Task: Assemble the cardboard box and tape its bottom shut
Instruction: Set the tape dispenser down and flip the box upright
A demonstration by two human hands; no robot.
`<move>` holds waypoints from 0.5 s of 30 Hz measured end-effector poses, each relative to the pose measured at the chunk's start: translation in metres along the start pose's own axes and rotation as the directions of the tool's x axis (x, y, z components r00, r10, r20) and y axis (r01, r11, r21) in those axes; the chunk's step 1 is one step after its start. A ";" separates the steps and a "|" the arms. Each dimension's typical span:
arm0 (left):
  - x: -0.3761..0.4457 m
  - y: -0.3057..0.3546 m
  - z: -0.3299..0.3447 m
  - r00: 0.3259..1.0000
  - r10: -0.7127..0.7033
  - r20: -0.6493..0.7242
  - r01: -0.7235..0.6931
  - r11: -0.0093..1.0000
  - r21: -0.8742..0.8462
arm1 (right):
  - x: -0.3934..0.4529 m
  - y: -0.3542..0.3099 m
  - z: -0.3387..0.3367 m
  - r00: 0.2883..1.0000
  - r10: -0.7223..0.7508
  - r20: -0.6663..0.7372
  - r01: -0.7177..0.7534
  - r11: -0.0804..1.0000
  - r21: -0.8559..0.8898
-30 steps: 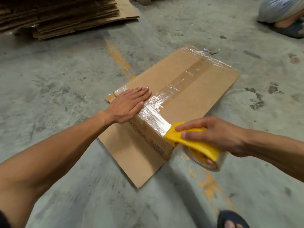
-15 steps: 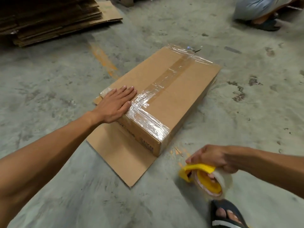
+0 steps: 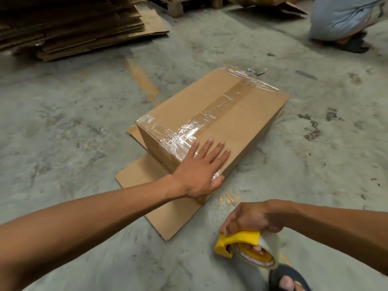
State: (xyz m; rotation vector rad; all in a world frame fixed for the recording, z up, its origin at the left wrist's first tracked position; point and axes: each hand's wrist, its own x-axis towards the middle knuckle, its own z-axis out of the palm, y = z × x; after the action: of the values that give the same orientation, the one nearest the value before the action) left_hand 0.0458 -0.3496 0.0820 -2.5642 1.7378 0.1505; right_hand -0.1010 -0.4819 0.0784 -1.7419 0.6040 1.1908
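Observation:
A brown cardboard box [image 3: 247, 114] lies on the concrete floor with its upper face closed. Clear tape [image 3: 220, 108] runs along the centre seam and across both short edges. The box rests partly on a flat cardboard sheet [image 3: 147, 185]. My left hand [image 3: 201, 169] lies flat on the box's near right corner, fingers spread, thumb over the edge. My right hand [image 3: 252, 217] grips a yellow tape dispenser [image 3: 247, 246] with a clear roll, held low over the floor, apart from the box.
A stack of flattened cardboard [image 3: 69, 28] sits at the back left. Another person crouches at the back right [image 3: 344, 19]. My sandalled foot [image 3: 287, 278] is just below the dispenser. A wooden pallet [image 3: 178, 5] stands at the far edge.
My right hand has pulled the dispenser off the box's near end and down toward the floor. My left hand has slid from the box's left corner to its right corner.

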 end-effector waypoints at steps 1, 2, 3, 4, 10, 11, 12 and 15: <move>-0.002 -0.002 0.001 1.000 0.005 0.009 -0.005 1.000 0.005 | 0.002 -0.003 0.005 0.998 -0.056 -0.009 0.055 0.996 -0.067; -0.006 -0.005 0.001 1.000 0.013 0.017 -0.013 1.000 0.012 | 0.003 -0.005 0.010 0.992 -0.125 -0.013 0.121 0.975 -0.189; -0.011 -0.011 0.002 0.999 0.023 0.022 -0.024 0.999 0.023 | 0.003 -0.009 0.017 0.982 -0.189 -0.020 0.170 0.921 -0.351; -0.017 -0.019 0.002 0.999 0.033 0.023 -0.034 0.999 0.035 | 0.002 -0.013 0.024 0.965 -0.261 -0.013 0.214 0.818 -0.534; -0.088 -0.085 0.012 1.000 0.018 0.023 -0.020 0.995 0.101 | 0.005 -0.024 0.058 0.891 -0.364 0.272 0.378 0.260 -0.889; -0.103 -0.097 0.013 1.000 -0.010 0.024 0.007 0.994 0.108 | 0.007 -0.027 0.060 0.885 -0.349 0.309 0.391 0.194 -0.900; -0.116 -0.109 0.013 0.999 -0.037 0.027 0.034 0.993 0.111 | 0.007 -0.031 0.062 0.879 -0.334 0.340 0.399 0.126 -0.908; -0.155 -0.144 0.012 0.990 -0.127 0.056 0.122 0.989 0.085 | 0.007 -0.044 0.066 0.867 -0.298 0.398 0.411 -0.021 -0.911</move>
State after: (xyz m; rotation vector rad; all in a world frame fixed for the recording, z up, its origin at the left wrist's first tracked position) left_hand 0.1220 -0.1519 0.0824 -2.5710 1.5253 0.1486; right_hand -0.0938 -0.4027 0.0824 -2.6725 -1.1138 1.3203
